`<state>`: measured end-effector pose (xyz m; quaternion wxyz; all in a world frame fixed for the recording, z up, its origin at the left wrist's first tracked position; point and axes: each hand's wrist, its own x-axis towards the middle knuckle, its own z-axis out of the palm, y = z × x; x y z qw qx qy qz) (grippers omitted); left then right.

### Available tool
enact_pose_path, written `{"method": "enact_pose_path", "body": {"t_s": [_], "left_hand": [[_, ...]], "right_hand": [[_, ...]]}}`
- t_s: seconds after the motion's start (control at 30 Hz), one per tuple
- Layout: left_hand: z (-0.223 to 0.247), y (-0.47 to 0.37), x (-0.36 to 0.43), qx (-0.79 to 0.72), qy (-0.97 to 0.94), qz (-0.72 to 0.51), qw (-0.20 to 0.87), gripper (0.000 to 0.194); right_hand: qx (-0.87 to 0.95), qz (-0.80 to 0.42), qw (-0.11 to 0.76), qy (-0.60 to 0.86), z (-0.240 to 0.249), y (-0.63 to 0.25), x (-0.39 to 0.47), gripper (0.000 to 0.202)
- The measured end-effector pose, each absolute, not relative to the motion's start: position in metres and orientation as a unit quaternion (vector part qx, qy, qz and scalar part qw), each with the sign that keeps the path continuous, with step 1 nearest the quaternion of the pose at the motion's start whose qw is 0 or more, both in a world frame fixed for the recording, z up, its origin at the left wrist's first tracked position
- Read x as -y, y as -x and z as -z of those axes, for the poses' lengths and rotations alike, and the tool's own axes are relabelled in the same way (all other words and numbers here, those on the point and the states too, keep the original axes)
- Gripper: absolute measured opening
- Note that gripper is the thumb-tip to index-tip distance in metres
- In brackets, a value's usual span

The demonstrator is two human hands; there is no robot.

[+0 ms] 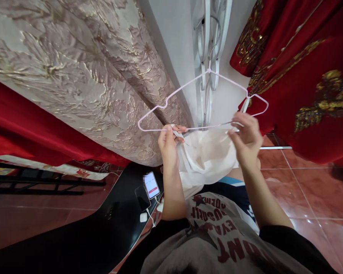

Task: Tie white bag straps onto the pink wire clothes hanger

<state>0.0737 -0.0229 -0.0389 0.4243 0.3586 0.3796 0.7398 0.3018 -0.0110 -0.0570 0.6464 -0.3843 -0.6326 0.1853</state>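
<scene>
A pale pink clothes hanger [185,84] hangs by its hook in front of me. Below its bottom bar hangs a white garment [208,152] with thin straps. My left hand [170,142] is closed at the left part of the bottom bar, with a white strap [177,133] between its fingers. On the right, another white strap [245,105] passes over the hanger near its shoulder notch and runs down to my right hand [248,139]. That hand's thumb and fingers are pinched together by the bar, partly hiding what they hold.
White metal rails [201,45] stand behind the hanger. Beige brocade cloth [82,72] drapes at the left, red gold-trimmed cloth [300,91] at the right. A black bench [74,232] carries a lit phone [152,185], a dark phone [142,198] and a white charger [143,217].
</scene>
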Motion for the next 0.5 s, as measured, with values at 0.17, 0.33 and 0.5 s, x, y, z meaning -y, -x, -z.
{"method": "enact_pose_path", "body": {"t_s": [0.17,0.33,0.5], "left_hand": [[0.047,-0.073,0.018,-0.38,-0.366,-0.738,0.42,0.044],[0.052,-0.07,0.014,-0.391,-0.38,-0.739,0.397,0.049],[0.05,-0.068,0.016,-0.389,-0.39,-0.739,0.388,0.049]], "right_hand": [[0.523,-0.38,0.615,0.451,0.039,-0.34,-0.002,0.05],[0.517,-0.422,0.587,0.459,0.002,-0.335,-0.005,0.022],[0.496,-0.359,0.676,0.409,-0.015,-0.342,-0.03,0.01]]}}
